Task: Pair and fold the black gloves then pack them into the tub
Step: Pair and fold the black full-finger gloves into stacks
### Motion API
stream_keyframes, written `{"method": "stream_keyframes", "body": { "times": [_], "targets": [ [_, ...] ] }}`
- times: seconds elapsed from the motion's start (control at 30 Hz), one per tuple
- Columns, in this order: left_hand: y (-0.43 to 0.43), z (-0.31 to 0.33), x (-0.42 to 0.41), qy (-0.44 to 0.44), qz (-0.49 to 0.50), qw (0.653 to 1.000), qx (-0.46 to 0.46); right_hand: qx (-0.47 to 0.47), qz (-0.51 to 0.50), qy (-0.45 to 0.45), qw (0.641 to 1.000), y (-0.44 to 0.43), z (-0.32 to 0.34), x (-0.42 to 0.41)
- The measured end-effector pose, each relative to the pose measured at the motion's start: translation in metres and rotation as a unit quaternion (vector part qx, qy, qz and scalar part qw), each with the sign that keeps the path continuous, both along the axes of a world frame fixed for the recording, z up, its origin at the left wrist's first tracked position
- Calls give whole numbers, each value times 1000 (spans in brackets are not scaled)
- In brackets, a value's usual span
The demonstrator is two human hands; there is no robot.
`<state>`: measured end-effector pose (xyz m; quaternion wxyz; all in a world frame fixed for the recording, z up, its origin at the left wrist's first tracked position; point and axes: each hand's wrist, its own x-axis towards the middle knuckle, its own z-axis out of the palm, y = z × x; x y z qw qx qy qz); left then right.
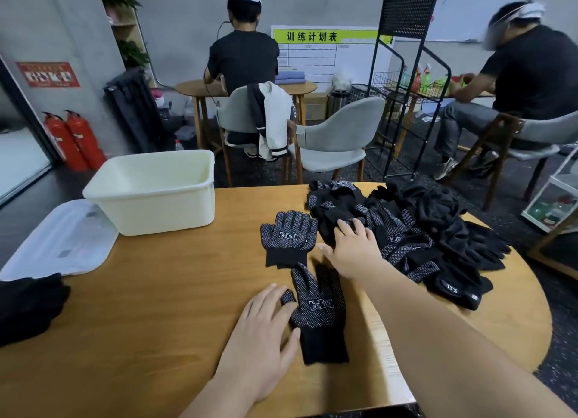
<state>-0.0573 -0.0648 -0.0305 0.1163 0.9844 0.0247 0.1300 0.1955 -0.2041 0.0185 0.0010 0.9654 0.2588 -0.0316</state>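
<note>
Two gloves point(289, 236) lie flat right of the empty tub point(156, 208), none folded. Left hand point(259, 330) presses the nearer glove point(319, 311), right hand point(353, 248) rests on the pile point(406, 227), fingers straight.

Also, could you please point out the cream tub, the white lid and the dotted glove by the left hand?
cream tub point(162, 212): head view, on its front wall.
white lid point(59, 239): head view, middle of its top.
dotted glove point(322, 316): head view, on its printed palm.
</note>
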Motion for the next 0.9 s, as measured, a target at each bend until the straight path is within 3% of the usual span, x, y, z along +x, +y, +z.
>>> {"method": "stream_keyframes", "body": {
  "times": [0.13, 0.23, 0.4, 0.53, 0.77, 0.9],
  "targets": [
    [-1, 4, -1, 9, 8, 1000, -2, 76, 8, -73, 994, 3, -4, -3],
    [-2, 4, -2, 13, 12, 1000, -3, 101, 20, -67, 992, 7, 1, -7],
    [-1, 2, -3, 20, 26, 999, 0, 2, 7, 21, 1000, -1, -7, -10],
    [0, 2, -2, 24, 33, 999, 4, 8, -3, -15, 1000, -6, -21, -9],
    [0, -1, -2, 11, 34, 999, 0, 143, 37, -112, 983, 5, -3, -10],
    [-3, 4, -6, -15, 56, 998, 5, 253, 115, -164, 947, 24, 31, -27]
  ]
}}
